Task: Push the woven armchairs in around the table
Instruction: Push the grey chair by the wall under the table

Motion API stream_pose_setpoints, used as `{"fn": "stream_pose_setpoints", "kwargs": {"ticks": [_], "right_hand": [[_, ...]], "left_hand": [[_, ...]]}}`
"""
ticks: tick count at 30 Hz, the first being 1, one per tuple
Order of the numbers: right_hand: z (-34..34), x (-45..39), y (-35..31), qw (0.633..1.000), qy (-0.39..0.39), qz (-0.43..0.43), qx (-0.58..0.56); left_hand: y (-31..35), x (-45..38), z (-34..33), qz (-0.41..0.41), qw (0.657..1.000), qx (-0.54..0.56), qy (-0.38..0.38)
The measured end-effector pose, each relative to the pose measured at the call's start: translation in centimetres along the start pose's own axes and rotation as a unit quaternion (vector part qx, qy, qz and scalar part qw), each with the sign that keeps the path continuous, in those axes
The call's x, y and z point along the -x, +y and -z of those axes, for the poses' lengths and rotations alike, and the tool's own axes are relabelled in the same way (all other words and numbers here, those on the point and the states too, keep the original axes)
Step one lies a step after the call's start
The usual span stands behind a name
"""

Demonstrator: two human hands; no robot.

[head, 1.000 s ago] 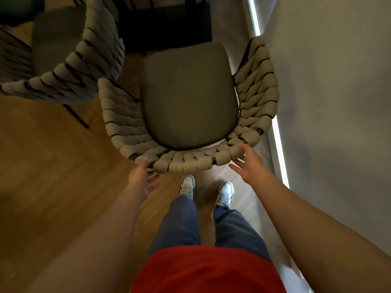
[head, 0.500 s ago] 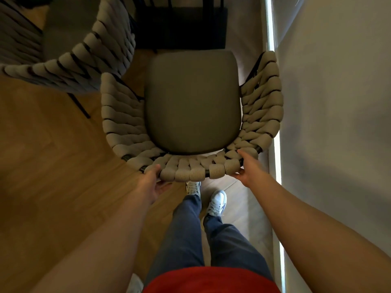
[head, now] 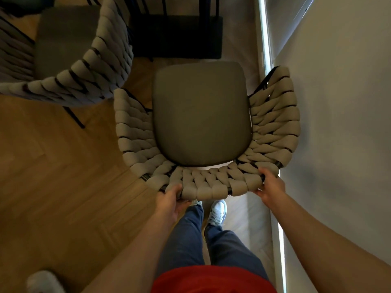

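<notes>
Dim warm indoor scene, bright daylight strip (head: 264,49) glaring along the right wall's foot, deep shadow at top centre, wide-angle bending at edges, bottom-left corner blurred.

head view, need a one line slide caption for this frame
Both hands, left hand and right hand, grip the woven armchair by its backrest, facing the dark table.

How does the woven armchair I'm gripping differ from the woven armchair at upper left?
The beige woven armchair with a grey seat cushion is gripped at its back rim by the left hand and right hand; the paler grey-looking woven armchair is untouched. The first shows whole; the second is cut off by the frame. Both share thick woven bands on dark frames.
</notes>
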State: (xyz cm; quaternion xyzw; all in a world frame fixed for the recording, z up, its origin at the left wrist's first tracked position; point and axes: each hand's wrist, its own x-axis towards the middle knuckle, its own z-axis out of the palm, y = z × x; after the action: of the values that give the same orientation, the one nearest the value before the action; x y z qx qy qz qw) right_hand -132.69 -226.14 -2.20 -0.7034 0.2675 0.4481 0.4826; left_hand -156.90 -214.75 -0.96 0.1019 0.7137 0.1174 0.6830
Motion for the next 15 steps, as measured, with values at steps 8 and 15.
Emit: {"fn": "stream_pose_setpoints", "kwargs": {"ticks": [8, 15], "right_hand": [[-0.7, -1.2, -2.1, 1.000, 0.014, -0.004, -0.003], [-5.1, -2.4, -4.6, 1.000, 0.022, 0.008, -0.016]], "left_hand": [[2.7, -1.6, -1.8, 0.013, 0.999, -0.019, -0.026], [7.6, -3.4, -3.3, -0.019, 0.998, -0.050, -0.034]]}}
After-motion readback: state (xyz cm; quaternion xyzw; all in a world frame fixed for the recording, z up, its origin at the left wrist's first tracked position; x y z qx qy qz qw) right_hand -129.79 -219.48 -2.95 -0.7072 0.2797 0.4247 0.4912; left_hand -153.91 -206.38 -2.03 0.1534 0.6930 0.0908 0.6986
